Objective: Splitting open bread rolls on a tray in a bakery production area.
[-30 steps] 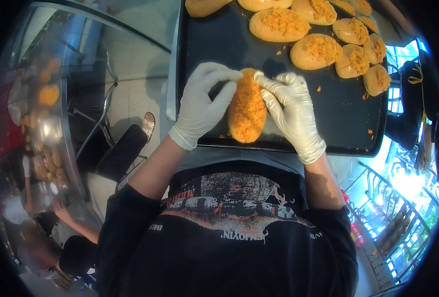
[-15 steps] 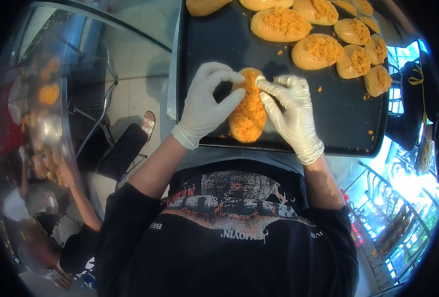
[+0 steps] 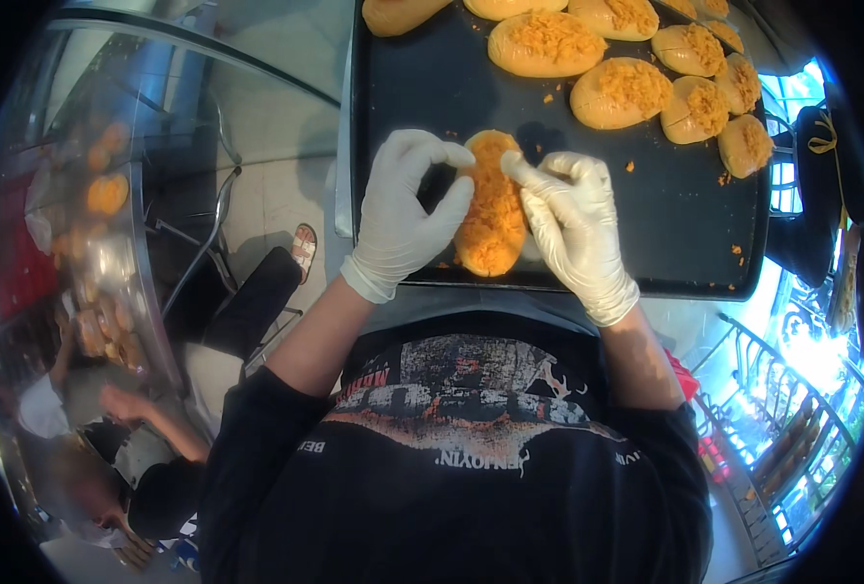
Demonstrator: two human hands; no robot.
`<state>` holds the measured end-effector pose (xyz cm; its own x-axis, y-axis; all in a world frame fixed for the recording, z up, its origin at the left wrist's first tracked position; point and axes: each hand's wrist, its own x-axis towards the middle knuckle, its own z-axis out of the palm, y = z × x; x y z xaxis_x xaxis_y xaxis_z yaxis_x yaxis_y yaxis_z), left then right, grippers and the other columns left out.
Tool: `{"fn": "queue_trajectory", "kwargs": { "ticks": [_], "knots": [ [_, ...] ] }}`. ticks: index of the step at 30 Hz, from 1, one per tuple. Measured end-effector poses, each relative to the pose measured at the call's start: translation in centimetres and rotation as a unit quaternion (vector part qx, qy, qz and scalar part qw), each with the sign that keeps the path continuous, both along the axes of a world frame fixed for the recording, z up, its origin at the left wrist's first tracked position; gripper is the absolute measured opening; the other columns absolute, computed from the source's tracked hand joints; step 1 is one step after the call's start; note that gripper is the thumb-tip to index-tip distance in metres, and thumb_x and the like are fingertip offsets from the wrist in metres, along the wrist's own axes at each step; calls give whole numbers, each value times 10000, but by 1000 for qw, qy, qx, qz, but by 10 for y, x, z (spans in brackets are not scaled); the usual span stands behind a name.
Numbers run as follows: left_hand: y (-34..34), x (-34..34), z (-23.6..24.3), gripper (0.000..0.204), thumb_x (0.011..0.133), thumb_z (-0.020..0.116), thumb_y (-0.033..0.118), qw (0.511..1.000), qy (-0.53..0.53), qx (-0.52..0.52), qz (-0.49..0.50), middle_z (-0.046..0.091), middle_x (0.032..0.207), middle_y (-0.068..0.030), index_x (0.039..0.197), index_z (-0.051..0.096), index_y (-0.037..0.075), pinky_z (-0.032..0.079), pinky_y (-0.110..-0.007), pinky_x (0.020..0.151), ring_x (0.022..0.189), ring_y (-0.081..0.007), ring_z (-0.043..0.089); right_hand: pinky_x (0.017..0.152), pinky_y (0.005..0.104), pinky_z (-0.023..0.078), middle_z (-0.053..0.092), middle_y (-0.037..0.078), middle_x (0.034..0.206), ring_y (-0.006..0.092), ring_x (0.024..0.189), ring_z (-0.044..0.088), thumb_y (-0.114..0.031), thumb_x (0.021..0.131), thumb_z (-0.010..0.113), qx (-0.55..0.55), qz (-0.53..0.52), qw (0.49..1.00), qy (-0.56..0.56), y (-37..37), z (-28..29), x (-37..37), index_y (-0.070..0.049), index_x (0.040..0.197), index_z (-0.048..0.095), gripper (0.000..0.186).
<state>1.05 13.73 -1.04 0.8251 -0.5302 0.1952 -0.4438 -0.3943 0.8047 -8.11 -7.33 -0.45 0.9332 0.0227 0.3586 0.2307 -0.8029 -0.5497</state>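
An oval bun (image 3: 491, 219) covered with orange shredded topping lies lengthwise on a black baking tray (image 3: 661, 224), between my two gloved hands. My left hand (image 3: 403, 209) is at its left side, thumb and forefinger bent and apart, their tips at the bun's edge. At its upper right, my right hand (image 3: 576, 224) has its fingers drawn together, fingertips against the topping. Whether any shreds are pinched there is hidden. Beyond my hands, several topped buns (image 3: 549, 45) sit on the tray's far and right parts.
Topping crumbs (image 3: 735, 251) are scattered on the tray. To the left, other people sit by a glass-topped case (image 3: 140, 282) with baked goods. A sandalled foot (image 3: 303, 251) rests on the floor. Metal railings (image 3: 792, 438) stand at the lower right.
My right fingertips have shifted slightly at the bun's upper right edge, while my left hand stays beside it. At the left, another person's arm has drawn back from the case.
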Motion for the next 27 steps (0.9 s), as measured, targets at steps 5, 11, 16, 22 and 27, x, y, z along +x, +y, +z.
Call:
{"fn": "queue_trajectory", "kwargs": {
  "ticks": [5, 11, 16, 22, 27],
  "knots": [
    [-1, 1, -1, 168, 878, 803, 121, 1000, -6, 12, 3, 632, 1093, -69, 1040, 772, 92, 521, -360, 958, 1057, -243, 634, 886, 416, 505, 651, 124, 1020, 306, 982, 603, -106, 905, 781, -1, -37, 999, -7, 0, 3, -7, -119, 1258, 796, 354],
    [-1, -1, -5, 195, 896, 812, 90, 998, 46, -41, 23, 635, 1112, -73, 1080, 762, 49, 538, -314, 941, 1034, -199, 662, 782, 371, 524, 676, 104, 920, 259, 872, 633, -46, 887, 805, 85, -118, 988, -45, -8, 1, -14, -81, 1161, 812, 277],
    [-3, 3, -8, 231, 900, 812, 96, 999, 25, -33, 33, 642, 1120, -69, 1120, 764, 41, 538, -304, 934, 1016, -188, 662, 690, 336, 519, 691, 100, 861, 223, 752, 623, -2, 880, 801, 169, -95, 981, -3, -5, -4, -26, -50, 1088, 810, 214],
    [-8, 2, -11, 273, 908, 786, 106, 998, 26, -33, 39, 642, 1128, -70, 1174, 760, 54, 530, -311, 916, 1025, -189, 657, 655, 322, 517, 720, 108, 883, 211, 710, 613, 18, 884, 787, 130, -77, 988, 14, 1, -1, -20, -41, 1079, 811, 205],
    [-13, 1, -11, 280, 899, 789, 183, 989, 106, -77, 64, 638, 1137, -101, 1159, 769, 83, 542, -358, 935, 1029, -245, 661, 689, 345, 527, 729, 108, 898, 231, 744, 615, 9, 884, 788, 176, -94, 979, 36, 0, 3, -9, -56, 1110, 817, 237]
  ]
}}
